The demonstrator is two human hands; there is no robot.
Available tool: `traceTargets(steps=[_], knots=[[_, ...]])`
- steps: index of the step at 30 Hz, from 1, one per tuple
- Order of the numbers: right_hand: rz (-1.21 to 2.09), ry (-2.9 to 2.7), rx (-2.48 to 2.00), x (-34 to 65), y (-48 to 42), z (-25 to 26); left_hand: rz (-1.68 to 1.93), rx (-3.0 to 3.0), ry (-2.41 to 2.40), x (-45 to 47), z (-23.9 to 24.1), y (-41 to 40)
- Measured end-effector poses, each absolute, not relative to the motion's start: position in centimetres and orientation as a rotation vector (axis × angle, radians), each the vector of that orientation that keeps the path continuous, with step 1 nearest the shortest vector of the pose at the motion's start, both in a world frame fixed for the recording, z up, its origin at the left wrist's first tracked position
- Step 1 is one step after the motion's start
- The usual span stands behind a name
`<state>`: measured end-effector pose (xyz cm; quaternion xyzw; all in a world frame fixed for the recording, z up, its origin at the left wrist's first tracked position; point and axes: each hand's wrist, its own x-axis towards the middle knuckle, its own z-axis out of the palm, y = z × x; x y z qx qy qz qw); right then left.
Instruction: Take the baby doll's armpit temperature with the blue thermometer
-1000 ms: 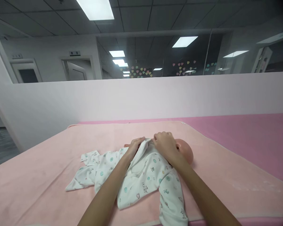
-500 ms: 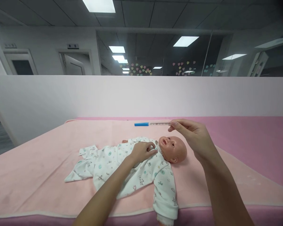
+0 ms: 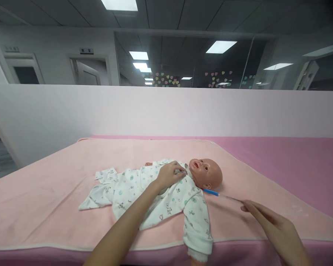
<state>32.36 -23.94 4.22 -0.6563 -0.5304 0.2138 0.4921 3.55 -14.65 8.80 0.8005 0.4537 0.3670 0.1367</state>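
A baby doll (image 3: pixel 207 173) lies on its back on a pale pink blanket (image 3: pixel 58 192), head to the right. It wears a white printed garment (image 3: pixel 144 188). My left hand (image 3: pixel 169 173) rests on the doll's chest, fingers curled on the fabric by the collar. My right hand (image 3: pixel 272 225) is low at the right, and its fingertips pinch the clear end of a thin thermometer (image 3: pixel 219 194). The thermometer lies low over the blanket, and its blue end points at the doll's near shoulder.
The blanket covers a darker pink surface (image 3: pixel 294 166) that runs on to the right. A low white partition (image 3: pixel 155 111) stands behind it, with glass panels and doorways beyond. The blanket's front edge is close to me.
My right hand lifted the thermometer away from the doll's chest, held it above the head, then brought it down to the right beside the shoulder. My left hand stayed on the chest.
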Motion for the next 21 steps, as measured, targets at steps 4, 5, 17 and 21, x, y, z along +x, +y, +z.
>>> traceTargets(steps=[4, 5, 17, 21], knots=[[0.389, -1.380, -1.749, 36.5, -23.2, 0.6, 1.130, 1.952, 1.194, 3.3, 8.6, -13.9], [0.353, -1.438, -1.774, 36.9, -22.9, 0.2, 1.163, 1.852, 1.139, 3.2, 8.6, -13.7], [0.000, -1.807, -1.274, 18.9, -19.8, 6.9, 1.306, 1.341, 1.002, 2.6, 8.8, -13.4], [-0.145, -1.960, -1.401, 15.5, -16.4, 6.3, 1.347, 1.329, 0.999, 2.7, 9.0, -13.4]])
